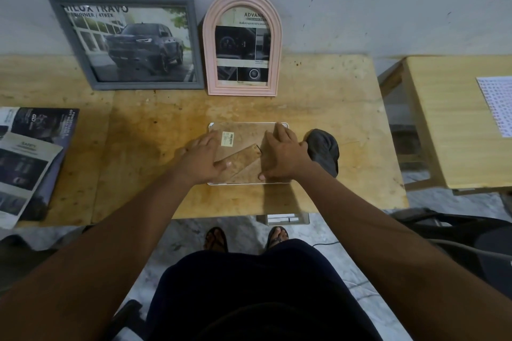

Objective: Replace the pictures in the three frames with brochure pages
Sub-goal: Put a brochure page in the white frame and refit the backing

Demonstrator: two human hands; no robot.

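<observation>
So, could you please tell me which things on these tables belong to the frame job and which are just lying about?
Part of the job:
- grey frame, holding a truck page
- pink arched frame, holding a brochure page
- white frame, face down under the left hand and right hand
- brochure pages

Lying about:
- dark cloth
- printed sheet on the side table

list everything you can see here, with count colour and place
grey frame: 1, grey, leaning on wall, back left, holds truck page
arched frame: 1, pink, leaning on wall, right of grey frame
white frame: 1, white rim, brown backing up, face down at table centre
brochure pages: a few, dark and white, table's left edge
cloth: 1, dark grey, right of white frame
table: 1, wood
left hand: flat on backing
right hand: flat on backing
</observation>
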